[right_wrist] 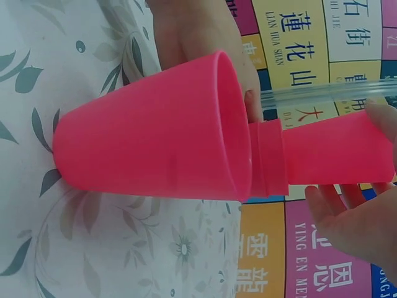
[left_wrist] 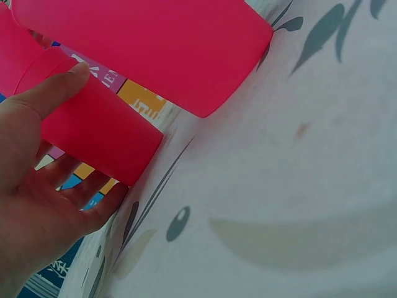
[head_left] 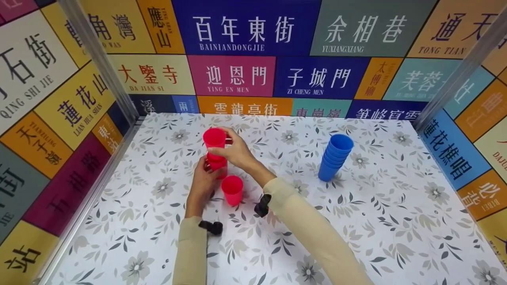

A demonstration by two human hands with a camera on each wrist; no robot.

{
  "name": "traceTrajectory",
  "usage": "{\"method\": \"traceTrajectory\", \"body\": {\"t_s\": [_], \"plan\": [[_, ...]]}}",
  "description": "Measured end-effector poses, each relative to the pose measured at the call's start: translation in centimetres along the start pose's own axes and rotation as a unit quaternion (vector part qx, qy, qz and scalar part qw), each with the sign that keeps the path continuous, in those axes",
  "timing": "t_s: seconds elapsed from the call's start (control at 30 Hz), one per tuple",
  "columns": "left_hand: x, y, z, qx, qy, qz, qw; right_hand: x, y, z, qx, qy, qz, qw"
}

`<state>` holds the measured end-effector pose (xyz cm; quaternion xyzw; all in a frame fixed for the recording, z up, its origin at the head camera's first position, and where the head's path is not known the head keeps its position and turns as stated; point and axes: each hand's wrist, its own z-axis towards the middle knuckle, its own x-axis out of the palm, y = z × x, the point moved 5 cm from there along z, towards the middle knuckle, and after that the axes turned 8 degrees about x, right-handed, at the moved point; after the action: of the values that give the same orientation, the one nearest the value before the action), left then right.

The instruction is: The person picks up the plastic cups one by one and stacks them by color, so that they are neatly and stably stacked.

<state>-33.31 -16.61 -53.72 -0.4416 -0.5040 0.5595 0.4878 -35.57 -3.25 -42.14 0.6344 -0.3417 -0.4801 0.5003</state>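
Observation:
In the head view, my left hand (head_left: 204, 178) grips a short stack of red cups (head_left: 218, 168) standing on the table, left of the middle. The left wrist view shows its thumb along the cup wall (left_wrist: 105, 133) and its fingers round the other side. My right hand (head_left: 237, 150) holds an upper red cup (head_left: 214, 138), mouth up, directly over that stack. In the right wrist view, this cup's (right_wrist: 335, 152) narrow end meets the stacked rims (right_wrist: 271, 158); how deep it sits inside is hidden. Another red cup (head_left: 232, 190) stands upright by itself, nearer to me.
A tall stack of nested blue cups (head_left: 336, 157) stands upright to the right. The table (head_left: 376, 237) has a white cloth with grey leaves and flowers. Panels with printed characters (head_left: 241, 75) enclose the back and both sides.

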Motion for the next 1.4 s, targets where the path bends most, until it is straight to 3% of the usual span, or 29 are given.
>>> {"method": "traceTrajectory", "body": {"t_s": [0.23, 0.4, 0.67, 0.83, 1.03, 1.4], "plan": [[-0.1, -0.1, 0.0, -0.004, -0.002, 0.011, 0.9999, 0.1, -0.9, 0.2, 0.020, -0.008, -0.008, 0.9997], [-0.1, -0.1, 0.0, 0.001, -0.007, 0.016, 0.9998, -0.2, -1.3, -0.1, 0.022, 0.009, 0.000, 0.9997], [0.0, 0.0, -0.1, 0.006, -0.015, -0.007, 0.9999, -1.9, -0.6, -1.6, -0.015, 0.026, 0.015, 0.9994], [-0.1, 0.0, -0.2, -0.015, -0.015, 0.006, 0.9998, -3.2, 0.2, -3.0, -0.040, 0.032, -0.012, 0.9986], [0.0, 0.1, 0.0, -0.026, -0.017, 0.003, 0.9995, -5.1, 0.9, -4.7, -0.066, 0.033, 0.002, 0.9973], [-0.1, 0.2, -0.1, -0.029, -0.013, 0.007, 0.9995, -7.7, -0.7, -8.1, -0.100, 0.061, -0.022, 0.9928]]}}
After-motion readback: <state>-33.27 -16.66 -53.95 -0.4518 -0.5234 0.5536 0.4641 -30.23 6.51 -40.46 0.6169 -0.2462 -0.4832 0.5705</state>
